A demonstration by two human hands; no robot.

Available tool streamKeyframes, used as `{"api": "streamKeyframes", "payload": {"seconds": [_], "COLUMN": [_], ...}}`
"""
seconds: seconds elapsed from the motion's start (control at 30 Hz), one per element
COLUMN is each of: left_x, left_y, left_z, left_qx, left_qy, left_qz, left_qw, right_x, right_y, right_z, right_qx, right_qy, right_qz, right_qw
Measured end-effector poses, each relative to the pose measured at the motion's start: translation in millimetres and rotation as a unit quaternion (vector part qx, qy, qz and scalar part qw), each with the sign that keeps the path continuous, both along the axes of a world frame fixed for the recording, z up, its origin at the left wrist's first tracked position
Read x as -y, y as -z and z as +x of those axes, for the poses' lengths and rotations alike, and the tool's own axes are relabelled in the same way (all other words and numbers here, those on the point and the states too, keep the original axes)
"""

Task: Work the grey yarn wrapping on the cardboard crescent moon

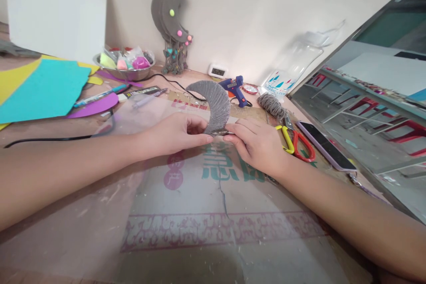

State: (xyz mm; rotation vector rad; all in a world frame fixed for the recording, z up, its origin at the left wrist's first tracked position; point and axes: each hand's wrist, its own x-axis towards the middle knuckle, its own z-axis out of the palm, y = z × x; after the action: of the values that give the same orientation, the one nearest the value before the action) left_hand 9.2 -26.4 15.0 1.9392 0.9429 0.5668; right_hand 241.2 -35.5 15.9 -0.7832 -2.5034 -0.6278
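Observation:
A crescent moon shape point(218, 103) wrapped in grey cord stands up between my two hands, with its lower end at my fingertips. My left hand point(178, 131) pinches it there between thumb and fingers. From the other side, my right hand point(258, 142) has its thumb and index finger closed at the same lower end, where the wrapping looks darker. A loose length of grey cord point(222, 191) hangs below my hands over the printed cardboard. Whether my right fingers hold the cord or the moon's tip itself is too small to make out.
Behind lie a blue glue gun point(234, 90), a small clock point(218, 71) and a bowl of coloured clay point(125, 71). A decorated moon hanging point(173, 17) is against the wall. Right are a cord bundle point(271, 105), scissors point(302, 146) and a phone point(326, 144); left, coloured sheets point(46, 91).

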Motion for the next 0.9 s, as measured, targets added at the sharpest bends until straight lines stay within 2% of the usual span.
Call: {"api": "streamKeyframes", "payload": {"seconds": [0.2,0.4,0.6,0.77,0.9], "left_x": [-0.3,0.2,-1.0,-0.6,-0.1], "left_y": [0.8,0.7,1.9,-0.5,-1.6], "left_z": [0.1,0.7,0.2,1.6,2.5], "left_qx": [0.001,0.001,0.003,-0.012,-0.021], "left_qy": [0.000,-0.005,-0.003,-0.006,-0.005], "left_qz": [-0.016,0.005,-0.032,0.038,0.046], "left_qw": [1.000,1.000,0.999,0.999,0.999], "right_x": [-0.6,-0.3,-0.6,0.6,0.6], "right_y": [2.1,3.2,4.3,3.9,4.2], "right_z": [0.8,1.7,0.2,-2.0,-2.4], "right_qx": [-0.004,-0.022,-0.050,-0.038,-0.019], "right_qy": [0.003,0.011,0.012,0.015,0.021], "right_qz": [-0.015,-0.028,-0.042,-0.035,-0.025], "right_qw": [1.000,0.999,0.998,0.999,0.999]}}
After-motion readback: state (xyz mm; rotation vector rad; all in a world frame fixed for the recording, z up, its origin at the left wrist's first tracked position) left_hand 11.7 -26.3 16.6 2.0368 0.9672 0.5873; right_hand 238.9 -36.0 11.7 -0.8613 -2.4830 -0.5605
